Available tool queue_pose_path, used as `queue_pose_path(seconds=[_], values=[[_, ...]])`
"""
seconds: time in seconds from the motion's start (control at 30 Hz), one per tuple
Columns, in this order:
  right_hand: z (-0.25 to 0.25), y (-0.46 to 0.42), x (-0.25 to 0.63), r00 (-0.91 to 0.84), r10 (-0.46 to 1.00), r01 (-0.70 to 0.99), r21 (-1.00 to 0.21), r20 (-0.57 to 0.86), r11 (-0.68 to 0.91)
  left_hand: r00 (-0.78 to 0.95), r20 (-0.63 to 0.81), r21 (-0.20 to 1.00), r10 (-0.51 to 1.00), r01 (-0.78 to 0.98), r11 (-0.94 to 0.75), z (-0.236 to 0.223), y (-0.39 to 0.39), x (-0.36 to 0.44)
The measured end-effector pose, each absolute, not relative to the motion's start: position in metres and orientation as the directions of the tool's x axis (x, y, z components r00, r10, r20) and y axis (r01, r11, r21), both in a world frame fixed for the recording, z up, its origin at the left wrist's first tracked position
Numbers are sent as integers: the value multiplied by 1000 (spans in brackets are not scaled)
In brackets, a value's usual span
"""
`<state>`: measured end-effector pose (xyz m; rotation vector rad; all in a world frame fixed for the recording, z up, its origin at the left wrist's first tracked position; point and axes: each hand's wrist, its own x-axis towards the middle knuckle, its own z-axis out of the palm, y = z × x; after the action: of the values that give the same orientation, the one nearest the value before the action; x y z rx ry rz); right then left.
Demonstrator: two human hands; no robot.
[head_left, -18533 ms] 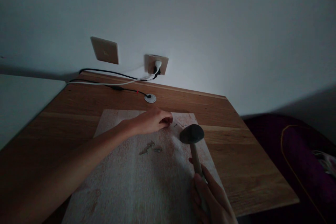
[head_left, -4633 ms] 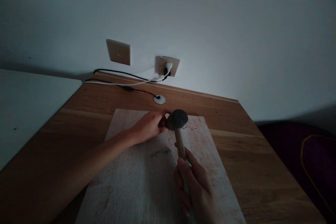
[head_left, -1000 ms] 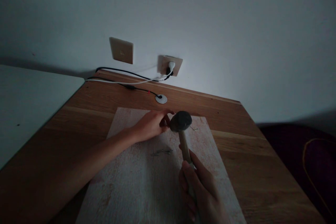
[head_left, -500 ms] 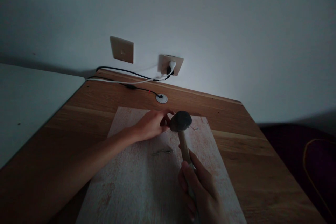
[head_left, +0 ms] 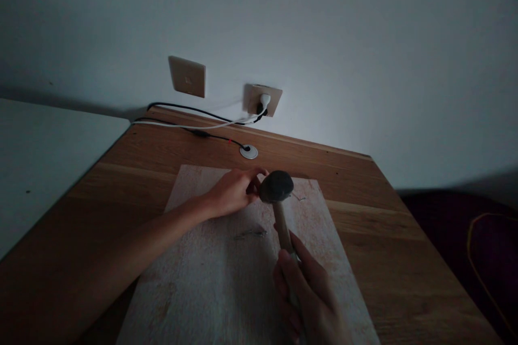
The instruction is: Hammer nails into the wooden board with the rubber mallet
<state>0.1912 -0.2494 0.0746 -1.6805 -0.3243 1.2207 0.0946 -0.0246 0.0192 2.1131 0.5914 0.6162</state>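
Note:
My right hand (head_left: 305, 285) is wrapped around the handle of a mallet (head_left: 277, 187) with a dark, rounded head. The mallet head is above the far part of a pale, whitewashed wooden board (head_left: 194, 280). Right beside the head, my left hand (head_left: 234, 192) rests on the board with its fingers curled. The mallet head hides those fingertips, so whatever they pinch does not show. A few thin metal nails (head_left: 251, 234) lie in a small group on the board, nearer to me. Another thin metal piece (head_left: 299, 198), which looks like a nail, shows right of the mallet head.
Under the board is a brown wooden table (head_left: 388, 259). Black and white cables (head_left: 190, 126) run along its back edge to a wall socket (head_left: 265, 99). A round cable grommet (head_left: 249, 151) sits behind the board. A white panel (head_left: 60, 156) stands at the left.
The mallet head has shifted very slightly to the left. My left hand and the nails stay nearly where they were.

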Motion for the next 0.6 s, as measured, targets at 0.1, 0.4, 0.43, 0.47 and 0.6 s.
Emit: queue_pose_path(seconds=[0.1, 0.4, 0.43, 0.47, 0.6], values=[[73, -249, 191, 445, 701, -334, -830, -557, -448, 767, 220, 834, 602, 172, -524, 18, -25, 95], [69, -250, 192, 427, 728, -303, -844, -536, -443, 765, 241, 837, 597, 147, -527, 14, -25, 96], [68, -250, 192, 430, 725, -304, -842, -538, -445, 765, 244, 838, 596, 143, -526, 13, -25, 96], [67, -250, 192, 440, 716, -309, -840, -542, -446, 766, 245, 840, 595, 139, -525, 13, -25, 95], [66, -251, 189, 466, 677, -352, -821, -570, -449, 773, 250, 832, 583, 137, -538, 13, -24, 94]])
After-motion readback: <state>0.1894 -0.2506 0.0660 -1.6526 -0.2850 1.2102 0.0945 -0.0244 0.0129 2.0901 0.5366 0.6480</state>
